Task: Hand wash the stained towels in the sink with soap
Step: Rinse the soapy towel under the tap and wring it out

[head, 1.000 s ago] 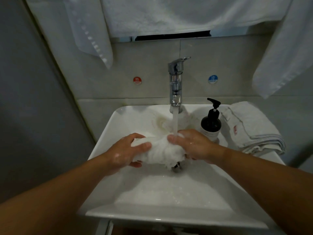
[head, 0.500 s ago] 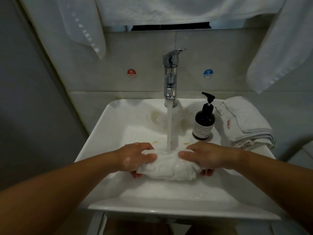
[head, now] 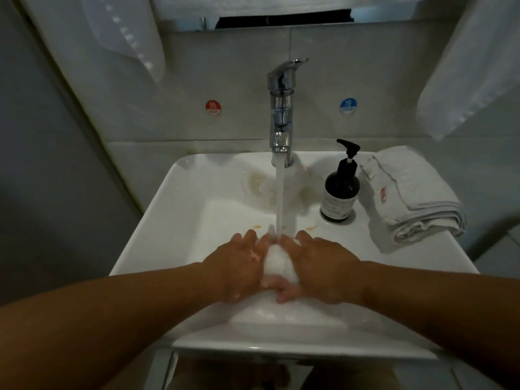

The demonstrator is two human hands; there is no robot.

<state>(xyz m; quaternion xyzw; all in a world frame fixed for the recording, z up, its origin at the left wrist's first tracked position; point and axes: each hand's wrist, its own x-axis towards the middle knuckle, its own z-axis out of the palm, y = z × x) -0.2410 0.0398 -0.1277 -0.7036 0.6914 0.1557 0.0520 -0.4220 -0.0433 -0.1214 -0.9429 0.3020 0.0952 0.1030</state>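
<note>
I read the sink as smooth, glossy white ceramic, with a mirror-polished metal faucet at 12 o'clock. At 2 o'clock the soap bottle is dark and glossy with a matt label, the folded towel beside it matt, nubby cloth. The wet towel is soaked, glistening cloth.

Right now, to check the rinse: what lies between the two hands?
A bunched white towel, gripped by the left hand and right hand, under water from the tap; the head view shows it.
</note>
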